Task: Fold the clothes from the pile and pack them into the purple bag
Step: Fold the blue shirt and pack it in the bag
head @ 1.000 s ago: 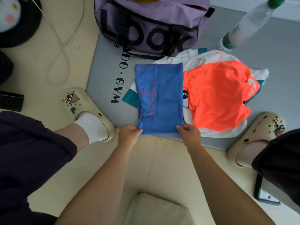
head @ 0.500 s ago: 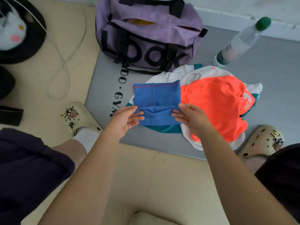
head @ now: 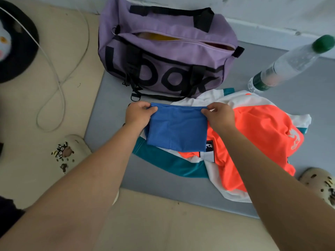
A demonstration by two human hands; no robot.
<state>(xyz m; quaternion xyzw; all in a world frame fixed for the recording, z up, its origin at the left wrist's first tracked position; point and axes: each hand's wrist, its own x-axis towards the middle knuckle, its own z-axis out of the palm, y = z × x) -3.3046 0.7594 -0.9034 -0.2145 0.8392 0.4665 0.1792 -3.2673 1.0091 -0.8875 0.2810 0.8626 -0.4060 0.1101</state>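
A folded blue garment (head: 176,130) lies on top of the pile, just in front of the purple bag (head: 168,57). My left hand (head: 138,114) pinches its far left corner and my right hand (head: 218,115) pinches its far right corner. Under it lie an orange shirt (head: 262,134) and a white and teal garment (head: 172,163), spread on the grey mat (head: 108,109). The bag's top zip is open, with something yellow showing inside.
A clear water bottle (head: 290,64) with a green cap lies on the mat to the right of the bag. A white cable (head: 59,84) loops over the beige floor at left. Cream clogs (head: 68,153) sit on both sides of the mat.
Both hands carried the blue garment's near edge away from me up to its far edge, folding it in half. The view has tilted up toward the bag.
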